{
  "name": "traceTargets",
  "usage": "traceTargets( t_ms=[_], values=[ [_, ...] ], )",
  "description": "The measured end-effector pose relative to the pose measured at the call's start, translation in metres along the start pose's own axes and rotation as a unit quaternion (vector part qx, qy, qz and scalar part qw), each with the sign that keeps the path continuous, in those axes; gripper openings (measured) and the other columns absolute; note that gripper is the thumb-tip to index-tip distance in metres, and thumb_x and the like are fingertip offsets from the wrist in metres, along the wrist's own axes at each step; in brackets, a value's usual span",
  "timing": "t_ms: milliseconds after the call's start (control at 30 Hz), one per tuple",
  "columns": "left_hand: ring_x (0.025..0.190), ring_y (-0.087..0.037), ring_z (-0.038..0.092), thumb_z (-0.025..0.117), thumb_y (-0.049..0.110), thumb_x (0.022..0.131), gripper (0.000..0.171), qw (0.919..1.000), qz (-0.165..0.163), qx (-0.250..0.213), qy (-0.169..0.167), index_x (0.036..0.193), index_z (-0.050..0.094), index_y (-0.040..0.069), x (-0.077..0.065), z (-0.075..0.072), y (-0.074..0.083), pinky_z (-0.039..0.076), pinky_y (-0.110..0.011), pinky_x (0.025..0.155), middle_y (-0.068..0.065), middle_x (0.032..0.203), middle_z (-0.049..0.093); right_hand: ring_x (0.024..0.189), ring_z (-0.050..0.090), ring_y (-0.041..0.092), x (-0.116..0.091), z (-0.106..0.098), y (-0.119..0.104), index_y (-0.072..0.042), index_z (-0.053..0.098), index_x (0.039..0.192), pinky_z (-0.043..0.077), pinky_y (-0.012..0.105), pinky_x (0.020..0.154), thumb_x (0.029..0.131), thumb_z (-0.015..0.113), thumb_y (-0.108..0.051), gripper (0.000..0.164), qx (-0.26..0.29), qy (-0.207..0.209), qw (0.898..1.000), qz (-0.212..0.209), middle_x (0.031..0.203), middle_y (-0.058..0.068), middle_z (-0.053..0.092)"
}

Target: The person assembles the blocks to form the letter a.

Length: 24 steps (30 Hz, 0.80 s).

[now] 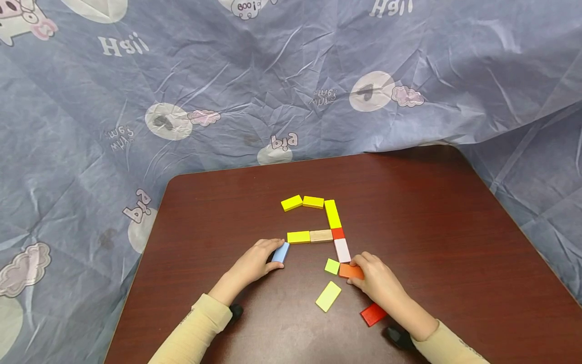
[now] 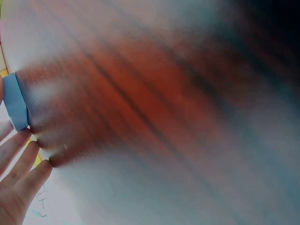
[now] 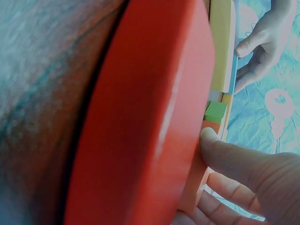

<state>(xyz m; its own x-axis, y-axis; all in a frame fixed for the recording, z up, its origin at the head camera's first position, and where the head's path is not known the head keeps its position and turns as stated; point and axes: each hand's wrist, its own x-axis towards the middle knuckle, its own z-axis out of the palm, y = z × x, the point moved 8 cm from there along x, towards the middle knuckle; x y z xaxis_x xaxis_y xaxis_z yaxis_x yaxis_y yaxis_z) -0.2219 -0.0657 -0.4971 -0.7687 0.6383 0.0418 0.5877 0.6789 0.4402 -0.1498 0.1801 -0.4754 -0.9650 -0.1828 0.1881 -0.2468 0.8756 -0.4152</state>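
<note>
A wrinkled blue-grey cloth (image 1: 82,121) rises behind a glossy, dark reddish-brown table (image 1: 204,207) and falls over its far right corner. At left, a left hand (image 1: 260,260) pinches a blue block (image 1: 281,253) between thumb and fingers, flat on the table near the end of a yellow block (image 1: 298,238). Farther right, a right hand (image 1: 377,275) grips an orange block (image 1: 350,271) just beside a square lime block (image 1: 332,266), with a red block (image 1: 374,314) lying closer to the person. Across the cloth, white lettering (image 1: 123,44) at upper left starts with a capital H; a speech bubble (image 1: 246,8) at top center reads "BOO." Marks on the left sleeve (image 1: 195,323) are too small to read.
</note>
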Motion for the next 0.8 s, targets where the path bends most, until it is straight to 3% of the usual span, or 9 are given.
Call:
traceTargets(
  t_ms=[267,500,667,800],
  values=[
    [0.124,-0.034,0.056,0.075,0.026,0.086,0.061,1.0000,-0.002,-0.002,-0.001,0.138,0.055,0.000,0.000,-0.001,0.000,0.047,-0.044,0.103,-0.017,0.137,0.059,0.072,0.051,0.013,0.000,0.000,0.000,-0.008,0.066,0.087,0.050,0.032,0.065,0.064,0.092,-0.013,0.035,0.001,-0.011,1.000,0.008,0.081,0.000,0.057],
    [0.123,-0.033,0.057,0.075,0.027,0.087,0.061,1.0000,0.006,0.005,0.002,0.137,0.056,0.000,0.001,-0.001,0.002,0.047,-0.043,0.102,-0.016,0.136,0.060,0.079,0.058,0.017,0.013,-0.008,0.014,-0.010,0.070,0.093,0.052,0.037,0.069,0.075,0.085,-0.027,0.029,0.011,-0.011,0.999,0.034,0.086,0.001,0.063],
    [0.123,-0.033,0.057,0.075,0.028,0.086,0.061,1.0000,0.002,0.006,0.002,0.138,0.056,0.000,0.000,-0.002,0.001,0.047,-0.044,0.102,-0.016,0.136,0.060,0.103,0.064,0.031,0.035,-0.005,0.025,-0.007,0.070,0.116,0.053,0.050,0.089,0.082,0.080,-0.019,0.037,0.028,-0.047,0.998,0.004,0.111,0.010,0.068],
    [0.123,-0.033,0.057,0.076,0.027,0.086,0.061,1.0000,0.005,0.005,0.002,0.137,0.056,0.001,0.000,-0.001,0.001,0.047,-0.043,0.102,-0.016,0.136,0.060,0.122,0.056,0.040,0.044,0.007,0.028,-0.007,0.061,0.133,0.046,0.056,0.100,0.086,0.076,-0.020,0.052,0.033,-0.097,0.995,-0.021,0.134,0.019,0.059]
  ],
)
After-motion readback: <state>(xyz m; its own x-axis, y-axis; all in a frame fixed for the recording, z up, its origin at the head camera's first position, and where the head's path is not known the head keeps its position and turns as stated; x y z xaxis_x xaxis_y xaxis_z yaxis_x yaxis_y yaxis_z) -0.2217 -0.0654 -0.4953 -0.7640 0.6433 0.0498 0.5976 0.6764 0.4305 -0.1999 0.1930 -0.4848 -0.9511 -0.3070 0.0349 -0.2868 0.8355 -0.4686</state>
